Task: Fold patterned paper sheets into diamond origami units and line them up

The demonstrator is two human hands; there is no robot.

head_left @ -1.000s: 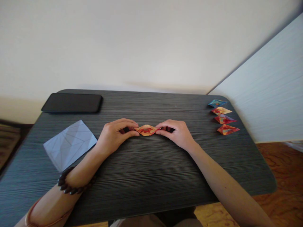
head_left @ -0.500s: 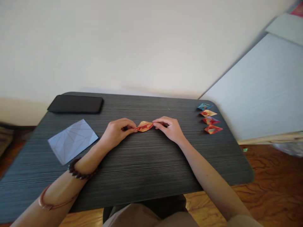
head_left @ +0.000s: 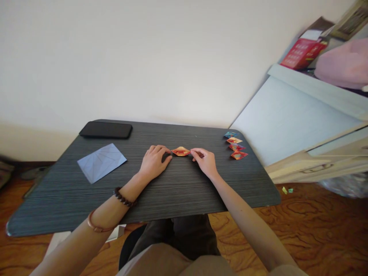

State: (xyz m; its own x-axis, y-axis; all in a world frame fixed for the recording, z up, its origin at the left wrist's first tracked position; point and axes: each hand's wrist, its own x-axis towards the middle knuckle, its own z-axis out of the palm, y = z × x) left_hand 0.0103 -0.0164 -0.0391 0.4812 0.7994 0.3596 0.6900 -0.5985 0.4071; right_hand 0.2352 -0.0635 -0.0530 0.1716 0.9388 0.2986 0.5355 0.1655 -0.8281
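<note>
A small orange-and-red folded paper boat [head_left: 181, 151] rests on the dark table between my two hands. My right hand [head_left: 205, 161] pinches its right tip between thumb and fingers. Just off the left tip, my left hand [head_left: 155, 160] lies on the table with thumb and fingers apart, holding nothing. Several similar folded paper boats stand in a column at the right: a blue one [head_left: 230, 135] at the back, then a cream-and-red one [head_left: 234, 140], a purple-red one [head_left: 236, 147] and a red one [head_left: 239, 155] at the front.
On the dark wood-grain table [head_left: 172, 191], a black phone [head_left: 106, 130] lies at the back left. A creased pale sheet of paper [head_left: 102, 162] is left of my left hand. A wall stands behind; a white cabinet [head_left: 301, 115] bearing a red box [head_left: 303, 53] adjoins on the right.
My left hand has let go of the paper boat's left tip and its fingers have spread. My right hand keeps its pinch. The view has shifted, showing more of the cabinet and floor.
</note>
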